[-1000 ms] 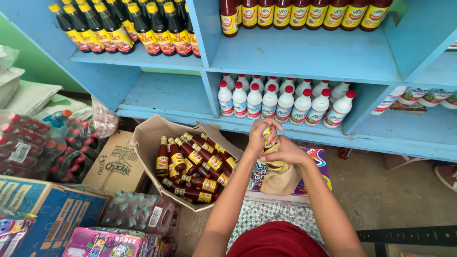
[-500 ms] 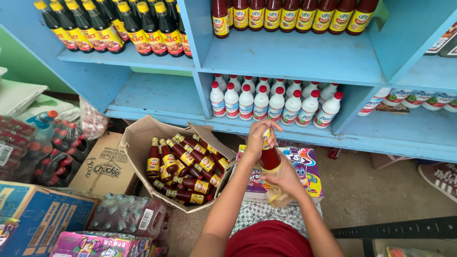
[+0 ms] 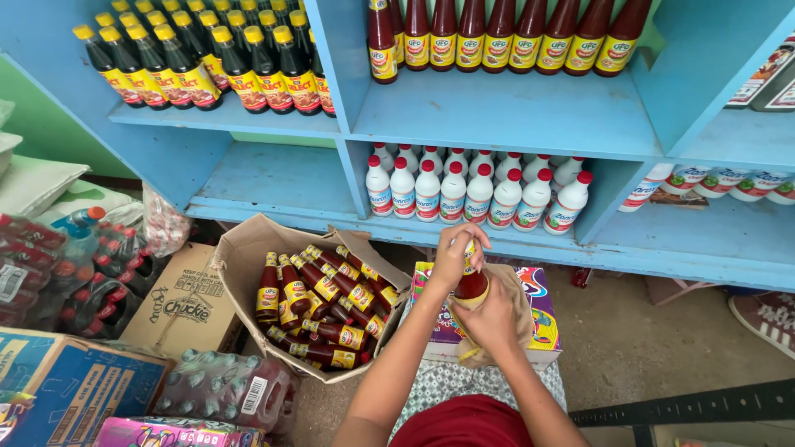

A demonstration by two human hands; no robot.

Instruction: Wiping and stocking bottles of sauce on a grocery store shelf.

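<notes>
I hold a red sauce bottle [image 3: 472,285] upright at the lower middle of the frame, just in front of the blue shelf [image 3: 513,116]. My right hand [image 3: 490,319] is wrapped around its body from below, fingers closed on it together with a crumpled beige cloth [image 3: 517,310] that bunches out to the right. My left hand [image 3: 454,255] comes in from the left and is curled over the top of the bottle, fingertips pinching around the neck and cap, which they mostly hide.

Under my hands sits a brightly printed carton [image 3: 540,319]. To its left, at the centre-left of the frame, an open cardboard box [image 3: 248,265] holds many more red sauce bottles [image 3: 327,306] lying on their sides and leaning on one another. Above my hands, in the lower shelf compartment, stand white bottles with red caps [image 3: 464,194] in rows. Higher up, red bottles [image 3: 497,37] line the top middle, and dark bottles with yellow caps [image 3: 207,62] fill the upper left.
</notes>
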